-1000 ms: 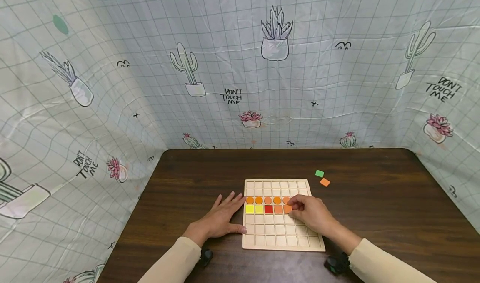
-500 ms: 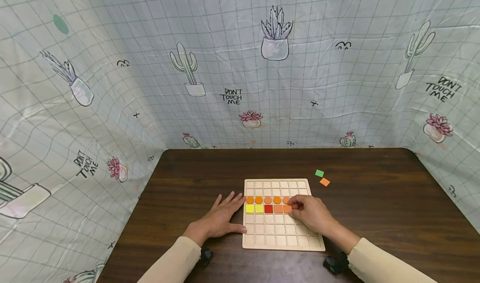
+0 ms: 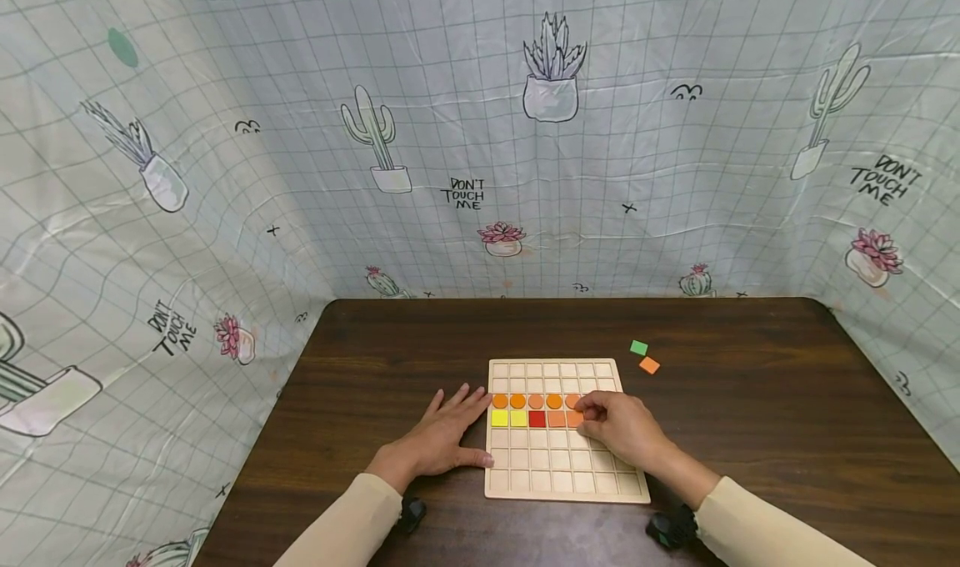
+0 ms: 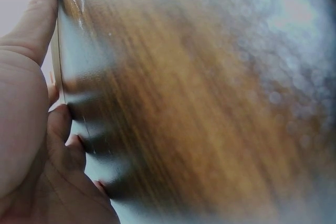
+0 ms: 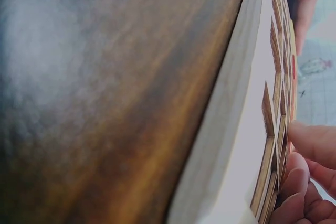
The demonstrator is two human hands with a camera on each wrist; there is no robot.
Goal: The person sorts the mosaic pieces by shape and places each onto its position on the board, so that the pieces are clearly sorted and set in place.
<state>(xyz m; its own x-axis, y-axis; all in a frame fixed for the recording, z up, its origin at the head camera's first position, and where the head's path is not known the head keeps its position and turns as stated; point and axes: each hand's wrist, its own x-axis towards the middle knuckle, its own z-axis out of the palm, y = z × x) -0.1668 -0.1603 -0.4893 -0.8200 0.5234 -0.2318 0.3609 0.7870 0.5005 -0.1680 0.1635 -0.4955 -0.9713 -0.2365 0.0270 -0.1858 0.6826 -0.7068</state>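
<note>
A pale wooden grid board [image 3: 551,484] lies on the dark table. One of its rows holds several orange round tiles [image 3: 517,402]. The row just nearer holds two yellow square tiles [image 3: 499,418], a red square tile [image 3: 537,418] and two orange square tiles [image 3: 557,418]. My right hand [image 3: 622,427] has thumb and index finger at the rightmost orange square tile, pinching it at the board; its curled fingers hide the cells beneath. My left hand [image 3: 438,438] lies spread on the table, with fingertips and thumb [image 4: 34,19] against the board's left edge.
A green square tile [image 3: 639,348] and an orange loose tile [image 3: 649,365] lie on the table [image 3: 765,400] beyond the board's far right corner. A cactus-print curtain [image 3: 450,133] hangs around the table's back and sides.
</note>
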